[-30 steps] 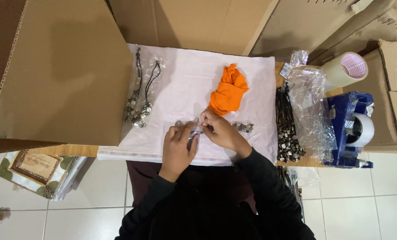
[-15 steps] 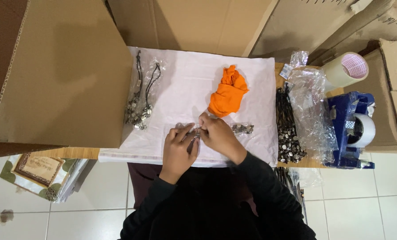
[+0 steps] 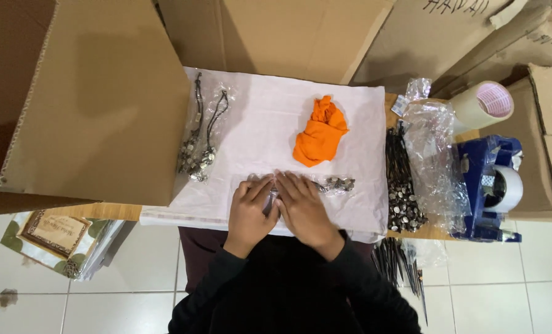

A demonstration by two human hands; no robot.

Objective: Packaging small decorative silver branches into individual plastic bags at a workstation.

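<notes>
My left hand and my right hand lie side by side, palms down and fingers stretched, on a small clear plastic bag that holds a beaded necklace. The bag rests on a white sheet spread over the table. Only the bag's right end, with metal beads inside, shows past my right fingers. An orange cloth sits crumpled just beyond my hands. Two bagged necklaces with dark cords lie at the sheet's left edge.
A large cardboard flap covers the left side. At the right lie a pile of loose necklaces, crumpled clear bags, a tape roll and a blue tape dispenser. Cardboard boxes stand behind.
My hands have gone from pinching the bag with raised fingers to lying flat on it, pressed side by side. They shifted slightly toward me.
</notes>
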